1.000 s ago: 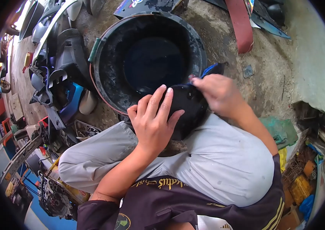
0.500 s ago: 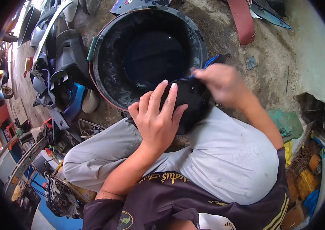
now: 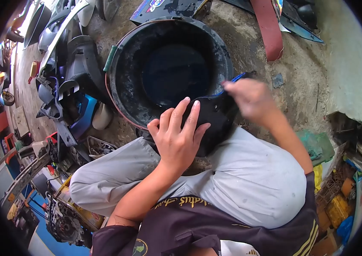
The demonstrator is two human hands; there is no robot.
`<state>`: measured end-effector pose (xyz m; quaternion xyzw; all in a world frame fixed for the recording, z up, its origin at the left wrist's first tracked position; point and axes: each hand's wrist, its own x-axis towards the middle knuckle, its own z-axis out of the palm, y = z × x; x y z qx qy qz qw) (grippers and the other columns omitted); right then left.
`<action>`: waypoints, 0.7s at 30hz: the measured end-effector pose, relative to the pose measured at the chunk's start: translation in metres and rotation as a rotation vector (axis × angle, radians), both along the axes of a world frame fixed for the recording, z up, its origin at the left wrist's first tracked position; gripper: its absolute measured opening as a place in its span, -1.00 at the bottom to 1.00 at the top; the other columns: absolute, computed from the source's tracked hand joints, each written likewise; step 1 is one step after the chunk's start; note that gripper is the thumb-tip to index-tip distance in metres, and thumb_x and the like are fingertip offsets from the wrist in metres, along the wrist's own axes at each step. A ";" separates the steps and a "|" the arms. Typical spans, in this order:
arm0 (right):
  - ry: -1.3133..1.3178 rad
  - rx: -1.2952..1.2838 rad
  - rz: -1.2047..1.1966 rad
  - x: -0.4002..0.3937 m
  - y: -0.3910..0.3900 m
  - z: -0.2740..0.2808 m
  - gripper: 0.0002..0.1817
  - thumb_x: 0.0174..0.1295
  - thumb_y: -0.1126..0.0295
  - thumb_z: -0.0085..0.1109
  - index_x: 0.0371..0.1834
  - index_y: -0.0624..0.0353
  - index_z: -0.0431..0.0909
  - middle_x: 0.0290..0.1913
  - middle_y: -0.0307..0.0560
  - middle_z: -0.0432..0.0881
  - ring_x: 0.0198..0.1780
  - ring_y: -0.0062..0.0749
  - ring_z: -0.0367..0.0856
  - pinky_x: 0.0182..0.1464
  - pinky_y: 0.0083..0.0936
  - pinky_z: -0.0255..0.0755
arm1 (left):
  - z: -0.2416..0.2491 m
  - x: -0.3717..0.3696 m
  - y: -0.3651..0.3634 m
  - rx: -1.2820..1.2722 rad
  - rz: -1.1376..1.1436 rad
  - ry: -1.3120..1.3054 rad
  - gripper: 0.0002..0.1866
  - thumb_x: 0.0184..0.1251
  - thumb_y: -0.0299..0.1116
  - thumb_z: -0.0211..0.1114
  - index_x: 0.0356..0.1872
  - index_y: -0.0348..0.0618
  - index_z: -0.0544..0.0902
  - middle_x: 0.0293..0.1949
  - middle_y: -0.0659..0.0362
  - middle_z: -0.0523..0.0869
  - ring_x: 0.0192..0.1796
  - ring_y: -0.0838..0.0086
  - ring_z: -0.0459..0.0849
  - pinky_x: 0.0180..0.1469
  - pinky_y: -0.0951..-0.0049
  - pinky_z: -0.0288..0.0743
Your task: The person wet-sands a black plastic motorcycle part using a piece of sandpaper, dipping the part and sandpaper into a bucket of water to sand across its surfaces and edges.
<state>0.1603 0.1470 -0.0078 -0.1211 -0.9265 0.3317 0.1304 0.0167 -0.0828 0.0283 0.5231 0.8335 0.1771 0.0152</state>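
Observation:
A glossy black panel (image 3: 216, 114) with a blue-edged part (image 3: 237, 78) at its upper right rests over my lap, against the near rim of a black bucket (image 3: 120, 91). My left hand (image 3: 177, 134) lies on the panel with its fingers stretched and spread, pressing it from above. At the panel's right end, beside the blue edge, is my right hand (image 3: 254, 100). Its fingers are closed in a pinch and smeared by motion; whatever they hold is too small and blurred to name. Dark liquid stands in the bucket.
Grey and black vehicle body panels (image 3: 82, 64) are piled at the left. A dirty engine part (image 3: 68, 222) sits lower left. A red strip (image 3: 268, 32) lies at the upper right, near a pale wall slab (image 3: 351, 72). A green sheet (image 3: 315, 145) lies at the right.
The view has shifted, so the bucket sits slightly lower in the frame. My right hand is still moving at the panel's right end. My left hand keeps its place on the panel.

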 end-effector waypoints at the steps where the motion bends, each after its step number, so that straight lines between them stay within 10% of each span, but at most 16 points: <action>1: 0.068 -0.056 0.070 -0.006 -0.015 0.006 -0.69 0.37 0.52 0.35 0.16 0.15 0.77 -0.15 0.07 0.83 -0.13 0.05 0.83 -0.04 -0.10 0.70 | 0.000 0.001 0.000 -0.004 0.001 -0.003 -0.30 0.12 0.00 0.73 0.34 0.08 0.82 0.35 0.25 0.77 0.18 0.29 0.70 0.21 0.15 0.30; 21: 0.047 0.108 -0.040 0.010 0.011 -0.011 -0.62 0.27 0.57 0.36 0.17 0.12 0.77 -0.26 -0.08 0.69 -0.23 -0.12 0.71 -0.13 -0.18 0.59 | -0.011 0.011 -0.008 -0.005 -0.050 -0.009 -0.70 0.38 -0.16 0.58 0.11 0.29 0.92 0.52 0.40 0.73 0.68 0.14 0.46 0.69 -0.11 -0.05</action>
